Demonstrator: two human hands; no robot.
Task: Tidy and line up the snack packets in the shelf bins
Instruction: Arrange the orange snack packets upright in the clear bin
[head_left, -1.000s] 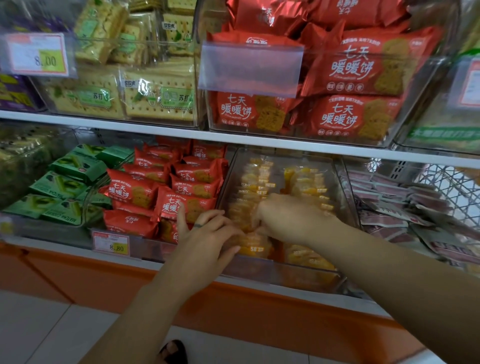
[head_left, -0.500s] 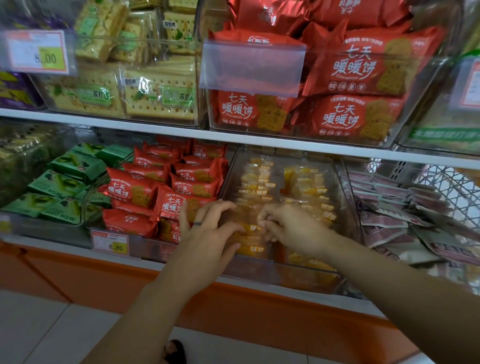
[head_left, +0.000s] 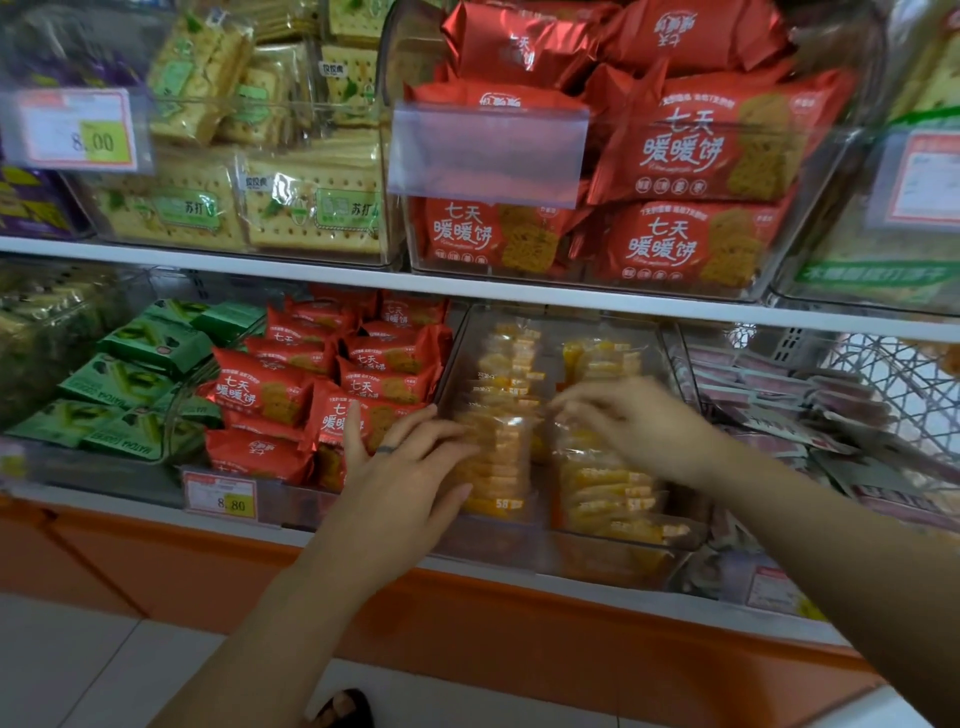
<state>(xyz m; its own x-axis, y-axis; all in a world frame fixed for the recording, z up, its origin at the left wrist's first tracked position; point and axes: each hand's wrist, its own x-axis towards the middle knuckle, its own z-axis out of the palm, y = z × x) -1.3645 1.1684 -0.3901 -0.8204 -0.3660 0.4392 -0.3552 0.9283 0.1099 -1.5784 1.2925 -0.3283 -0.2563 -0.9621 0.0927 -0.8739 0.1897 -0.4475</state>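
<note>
The yellow snack packets (head_left: 493, 457) are seen standing in two rows inside the clear bin (head_left: 587, 558) on the lower shelf, between the red packets (head_left: 363, 374) and a bin of pinkish packets (head_left: 779, 395). The left hand (head_left: 405, 478) is laid flat and open, fingers straight and spread, against the left side of the near row, with a ring worn on one finger. The right hand (head_left: 634, 421) is held over the right-hand row, fingers bent down onto the packet tops; it is blurred, so whether a packet is pinched cannot be told. Half a second ago the right hand was lower and closer in, its fingertips almost meeting the left's; now it is found further back and to the right, with the two hands apart. The left hand is barely shifted.
</note>
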